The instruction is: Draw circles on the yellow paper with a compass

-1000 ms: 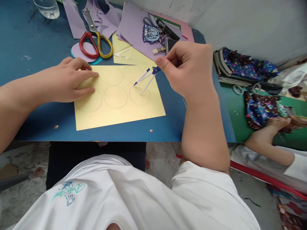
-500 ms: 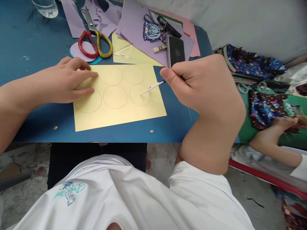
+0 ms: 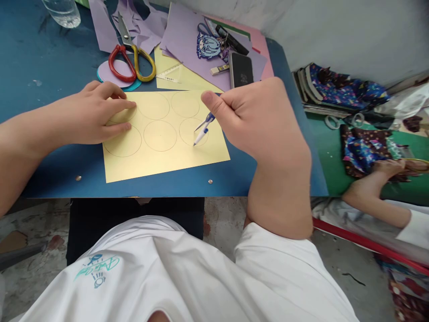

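Note:
A yellow sheet of paper (image 3: pixel 161 163) with several pencil-drawn circles lies on the blue table (image 3: pixel 50 174). My left hand (image 3: pixel 100 109) rests on the sheet's left part, fingers spread and touching the paper. Over the sheet's right side, my right hand (image 3: pixel 258 120) is closed round the top of a blue and white drawing compass (image 3: pixel 203 129). The compass legs point down into the right circle of the lower row, slightly apart. My fist hides the compass's upper end.
Beyond the sheet lie scissors (image 3: pixel 129 58) on round paper pieces, a clear set square (image 3: pixel 170 74), purple paper (image 3: pixel 187 49), a phone (image 3: pixel 240 69), an eraser (image 3: pixel 219 69) and a keychain (image 3: pixel 208 46). At right, another person's hand (image 3: pixel 389 167) is by patterned cloth.
My right hand has turned the compass; its pencil leg has swung to the near side of the circle. The fist has shifted left. My left hand stays put.

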Demonstrator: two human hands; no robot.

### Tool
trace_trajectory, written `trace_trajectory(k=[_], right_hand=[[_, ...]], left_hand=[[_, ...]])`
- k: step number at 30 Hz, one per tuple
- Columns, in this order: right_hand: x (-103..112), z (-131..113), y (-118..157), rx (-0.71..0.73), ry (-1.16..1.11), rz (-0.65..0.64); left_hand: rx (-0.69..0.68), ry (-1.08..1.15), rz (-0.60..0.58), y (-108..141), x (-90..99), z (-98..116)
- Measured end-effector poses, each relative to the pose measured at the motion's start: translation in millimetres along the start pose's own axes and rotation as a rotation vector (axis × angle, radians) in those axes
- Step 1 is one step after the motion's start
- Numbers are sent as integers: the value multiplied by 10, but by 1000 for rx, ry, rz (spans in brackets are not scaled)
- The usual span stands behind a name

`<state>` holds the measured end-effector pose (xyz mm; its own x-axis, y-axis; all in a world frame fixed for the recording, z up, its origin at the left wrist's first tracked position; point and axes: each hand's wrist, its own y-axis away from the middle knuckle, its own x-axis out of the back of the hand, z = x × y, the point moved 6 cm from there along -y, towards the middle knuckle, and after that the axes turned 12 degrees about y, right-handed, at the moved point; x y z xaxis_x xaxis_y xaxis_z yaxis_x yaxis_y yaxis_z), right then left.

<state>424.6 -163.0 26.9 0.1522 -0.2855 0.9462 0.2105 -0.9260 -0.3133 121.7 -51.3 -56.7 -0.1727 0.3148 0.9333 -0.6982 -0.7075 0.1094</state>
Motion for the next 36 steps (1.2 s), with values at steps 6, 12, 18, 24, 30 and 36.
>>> trace_trajectory(k=[6,12,18,24,30,36], right_hand=[[-86,177,-75,-167,-108,63],[-95,691,-124,-364,-306,98],[-277,1289,-195,-769,-521,282],[-663,1491,-236,-951,-656,236],[-959,1406,-316,-926,-700,157],[-1092,1398,-384,-785,-524,58]], left_hand=[[18,53,-13,-6,-7,-2],[12,65,-26,2,-12,-43],[36,45,-18,14,19,-11],[46,70,-34,21,68,-17],[106,88,0,4,164,-165],[181,94,6,-4,232,-300]])
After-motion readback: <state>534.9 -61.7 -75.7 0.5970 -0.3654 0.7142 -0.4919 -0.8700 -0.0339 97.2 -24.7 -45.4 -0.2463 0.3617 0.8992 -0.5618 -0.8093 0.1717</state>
